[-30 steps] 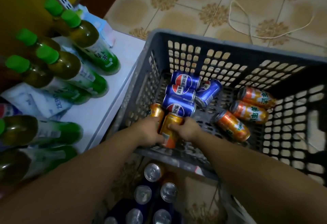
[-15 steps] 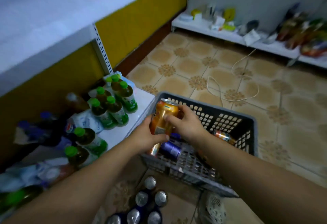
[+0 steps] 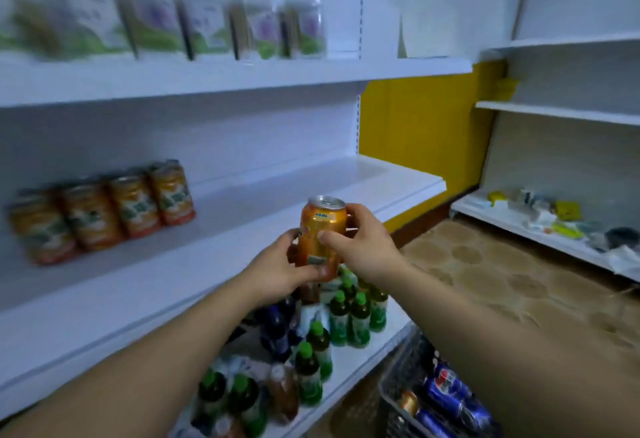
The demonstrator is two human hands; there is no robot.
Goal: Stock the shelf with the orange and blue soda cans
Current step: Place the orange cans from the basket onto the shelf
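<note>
Both hands hold one upright orange soda can [image 3: 322,226] in front of the white middle shelf [image 3: 242,230]. My left hand [image 3: 278,269] grips its lower part from the left. My right hand [image 3: 363,247] wraps its upper right side, thumb across the front. Several orange cans [image 3: 104,209] stand in a row at the left of that shelf, well left of the held can. At the bottom right, a grey plastic basket [image 3: 391,389] holds blue soda cans [image 3: 450,392] and an orange can [image 3: 408,399].
Green-capped bottles [image 3: 346,316] crowd the low shelf under my hands. Blurred cartons [image 3: 207,25] line the top shelf. A second shelf unit on the right carries small packets [image 3: 554,219]. Patterned floor tiles [image 3: 485,282] lie between the units.
Both hands lifted the orange can out of the basket and up to middle-shelf height. My view swung from the basket up to the shelves.
</note>
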